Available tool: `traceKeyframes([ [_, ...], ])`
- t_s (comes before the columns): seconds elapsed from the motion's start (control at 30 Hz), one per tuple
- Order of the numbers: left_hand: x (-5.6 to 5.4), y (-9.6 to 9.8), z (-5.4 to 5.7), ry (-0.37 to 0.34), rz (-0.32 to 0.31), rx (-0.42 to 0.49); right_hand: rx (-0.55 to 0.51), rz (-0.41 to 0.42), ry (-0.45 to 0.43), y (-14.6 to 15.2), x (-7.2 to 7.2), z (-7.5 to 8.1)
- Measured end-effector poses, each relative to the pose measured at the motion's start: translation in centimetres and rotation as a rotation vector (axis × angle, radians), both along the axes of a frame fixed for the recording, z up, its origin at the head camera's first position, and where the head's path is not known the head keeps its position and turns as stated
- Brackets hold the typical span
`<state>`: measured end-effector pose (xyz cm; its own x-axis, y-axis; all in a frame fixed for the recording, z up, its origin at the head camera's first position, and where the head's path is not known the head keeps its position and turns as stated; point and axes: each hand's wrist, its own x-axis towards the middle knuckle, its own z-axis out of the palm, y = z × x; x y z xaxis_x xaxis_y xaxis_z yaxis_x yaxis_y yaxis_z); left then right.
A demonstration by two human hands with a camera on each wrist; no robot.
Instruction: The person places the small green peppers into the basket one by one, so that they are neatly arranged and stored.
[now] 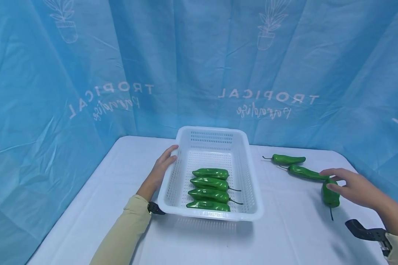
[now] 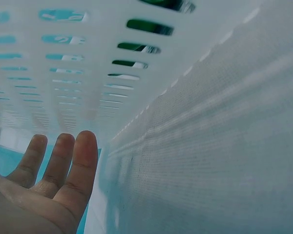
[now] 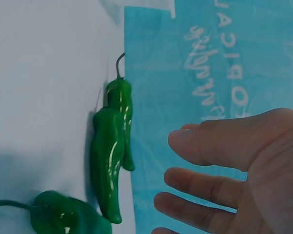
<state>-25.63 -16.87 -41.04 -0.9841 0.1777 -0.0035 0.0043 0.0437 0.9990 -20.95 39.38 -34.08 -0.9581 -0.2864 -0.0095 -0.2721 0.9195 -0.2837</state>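
A white plastic basket (image 1: 252, 176) holds several long green chili peppers (image 1: 208, 183) lying side by side. My left hand (image 1: 160, 167) is at its left side, fingertips right at the rim. The left wrist view shows that hand's straight fingers (image 2: 86, 161) beside the slotted basket wall (image 2: 97, 105). At the right, my right hand (image 1: 355, 186) is over a green chili pepper (image 1: 330, 197), which it partly covers in the head view. Its fingers are apart and relaxed in the right wrist view, with nothing between them.
Two more green chili peppers, a rear one (image 1: 287, 159) and a nearer one (image 1: 305, 172), lie on the white tablecloth (image 1: 278, 228) right of the basket. A blue printed curtain (image 1: 199, 73) hangs behind and along both sides of the table.
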Motion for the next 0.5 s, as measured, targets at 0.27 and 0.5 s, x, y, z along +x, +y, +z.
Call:
traceKeyframes([
  [0.27,-0.1,0.0,0.0,-0.004,0.006,-0.001,0.041,-0.039,-0.024,1.2,-0.4,-0.9],
  [0.5,0.0,0.1,0.1,0.003,0.002,0.004,0.095,-0.089,-0.061,2.3,-1.3,-2.1],
])
